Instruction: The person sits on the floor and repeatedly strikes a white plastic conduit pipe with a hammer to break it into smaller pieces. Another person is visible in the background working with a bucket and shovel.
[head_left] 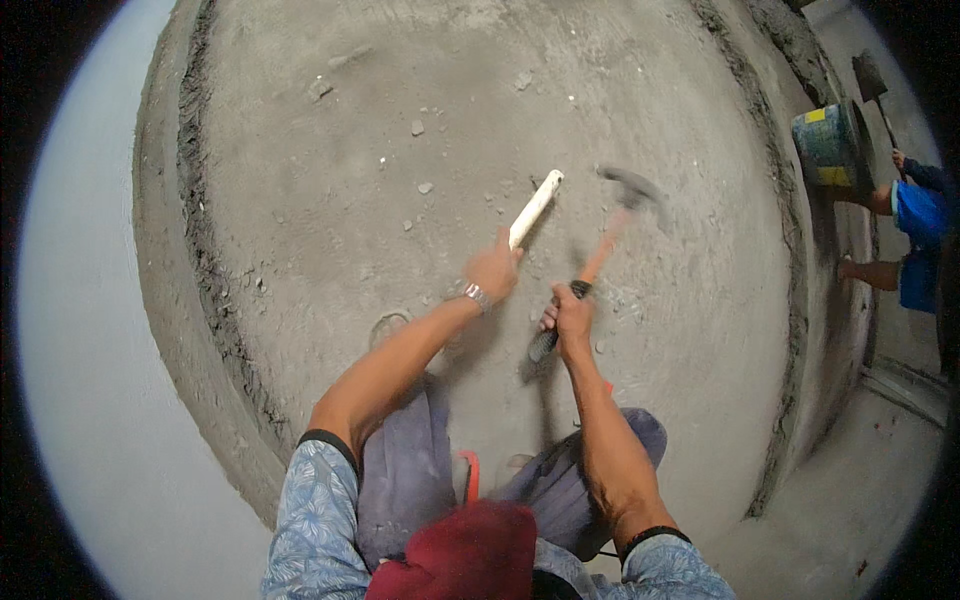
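Head view: we see left hand (493,270) clenched round white chisel (536,208), tip against grey cement wall (420,90). Right hand (572,312) grips hammer (600,255), blurred head near chisel top. Co-worker's blue sleeve (918,215), bucket (826,146) far right.

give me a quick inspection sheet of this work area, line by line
surface: rough grey cement floor, gritty, with a darker raised edge along its left.
job's things: white chisel-like rod set on the floor; hammer with orange handle and dark grip, head blurred.
clutter: small loose cement chips scattered over the floor.
grippers: left hand closed on the rod; right hand closed on the hammer.
cables: nothing seen.
surroundings: another person in blue at the right edge, beside a blue and yellow bucket and a shovel.
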